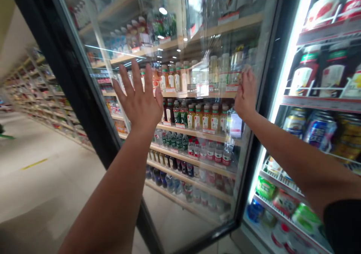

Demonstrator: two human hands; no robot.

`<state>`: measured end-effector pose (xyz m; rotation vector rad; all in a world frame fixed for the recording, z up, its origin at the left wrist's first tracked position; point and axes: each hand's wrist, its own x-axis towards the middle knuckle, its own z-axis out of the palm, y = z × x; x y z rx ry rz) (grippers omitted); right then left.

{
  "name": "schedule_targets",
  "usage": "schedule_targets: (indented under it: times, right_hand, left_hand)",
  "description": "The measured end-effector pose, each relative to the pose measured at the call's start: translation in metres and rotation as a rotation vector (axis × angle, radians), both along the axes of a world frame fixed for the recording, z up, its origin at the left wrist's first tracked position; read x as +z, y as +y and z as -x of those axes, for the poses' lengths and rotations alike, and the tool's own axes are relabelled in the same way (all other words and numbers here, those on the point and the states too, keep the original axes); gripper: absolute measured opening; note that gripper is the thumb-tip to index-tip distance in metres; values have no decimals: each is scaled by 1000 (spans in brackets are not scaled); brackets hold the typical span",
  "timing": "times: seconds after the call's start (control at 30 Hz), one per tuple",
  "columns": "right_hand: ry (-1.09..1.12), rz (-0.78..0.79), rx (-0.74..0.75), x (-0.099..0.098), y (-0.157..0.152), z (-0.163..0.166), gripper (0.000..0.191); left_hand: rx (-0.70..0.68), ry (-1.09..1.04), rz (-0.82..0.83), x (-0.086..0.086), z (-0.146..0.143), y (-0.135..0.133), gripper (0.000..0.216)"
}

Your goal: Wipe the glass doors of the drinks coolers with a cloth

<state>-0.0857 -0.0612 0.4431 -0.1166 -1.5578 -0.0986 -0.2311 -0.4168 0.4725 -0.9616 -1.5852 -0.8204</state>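
The left hand [140,96] presses flat on the open glass door [180,28], fingers spread, holding nothing. Further right, the right hand [246,94] rests by the door's right edge, fingers straight and ungripped, beside lit cooler shelves [318,103].

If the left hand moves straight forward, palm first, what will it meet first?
The clear glass pane of the open black-framed cooler door. The left hand is spread flat facing it, perhaps already touching; depth is unclear. The shelved drink bottles lie behind the glass.
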Motion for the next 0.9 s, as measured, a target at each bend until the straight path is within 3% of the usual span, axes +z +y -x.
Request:
schedule_targets:
  times: [0.13,0.27,0.33,0.47,0.63,0.8,0.9]
  right_hand:
    - [-264,-149,16,1,-51,10,56]
    - [-118,-10,-5,-1,-84,21,60]
    - [-176,-71,8,-7,-92,26,62]
    - [-330,-237,24,-5,-78,24,58]
    - [-24,-83,-12,6,-43,15,57]
    - [-357,-310,19,-2,-57,11,54]
    - [-196,-165,31,8,-60,13,54]
  left_hand:
    - [77,-9,-19,0,1,0,72]
    - [152,-52,-3,2,-1,0,68]
    - [172,-52,7,3,-1,0,67]
    - [172,-58,0,2,2,0,68]
    - [61,-43,-37,2,9,2,67]
    - [135,-106,6,4,6,0,67]
    - [142,-101,10,3,7,-1,66]
